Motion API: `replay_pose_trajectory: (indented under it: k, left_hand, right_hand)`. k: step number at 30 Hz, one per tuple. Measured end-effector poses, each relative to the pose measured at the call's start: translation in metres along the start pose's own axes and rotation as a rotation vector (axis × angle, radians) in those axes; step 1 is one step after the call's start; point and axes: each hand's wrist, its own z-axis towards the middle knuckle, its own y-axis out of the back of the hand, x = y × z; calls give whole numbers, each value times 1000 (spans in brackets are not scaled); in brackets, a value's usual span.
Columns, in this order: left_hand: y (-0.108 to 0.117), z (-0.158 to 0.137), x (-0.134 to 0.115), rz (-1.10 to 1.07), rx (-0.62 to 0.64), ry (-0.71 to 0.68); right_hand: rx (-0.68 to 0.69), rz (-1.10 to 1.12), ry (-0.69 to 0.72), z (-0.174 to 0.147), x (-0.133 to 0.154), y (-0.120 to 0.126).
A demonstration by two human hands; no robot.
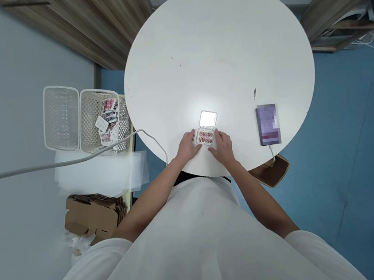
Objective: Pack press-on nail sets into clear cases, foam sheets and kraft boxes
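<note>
A small clear plastic case [206, 136] lies on the white round table [230, 42] close to its near edge. Its lid [208, 119] stands open, tipped away from me and shining brightly. Inside, two rows of small reddish pieces show, which look like press-on nails. My left hand [187, 147] grips the case's left side, thumb at the near corner. On the opposite side, my right hand [223, 147] holds the right edge with its fingers bent and its thumb by the near corner.
At right on the table lies a purple pixelated device [268, 124] with a cable. Left of the table, a white perforated basket [86, 119] holds several small packets. Flattened cardboard boxes [88, 215] and translucent sheets [93, 176] are below it. A grey cable [75, 161] crosses the left side.
</note>
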Motion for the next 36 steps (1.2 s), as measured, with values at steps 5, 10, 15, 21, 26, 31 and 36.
replay_pose_trajectory:
  k: [5, 10, 15, 21, 26, 31, 36]
  left_hand:
    - [-3, 9, -2, -112, -45, 137]
    - [3, 16, -4, -214, -42, 210]
    - [26, 0, -8, -278, -12, 99]
    - [53, -21, -7, -416, 23, -14]
    - [74, -33, 4, -771, 209, -43]
    - [86, -39, 20, -945, 328, -29]
    - [89, -41, 34, -998, 387, -47]
  right_hand:
    - [3, 0, -106, 2, 6, -8]
    - [-21, 87, -110, -1, 19, -7]
    - [-53, 221, -71, -19, 42, 5]
    - [-145, 229, -46, -39, 75, 16]
    - [-203, 269, -18, -51, 97, 24]
    - [-219, 405, 19, -59, 111, 21]
    - [-291, 731, -79, -62, 119, 13]
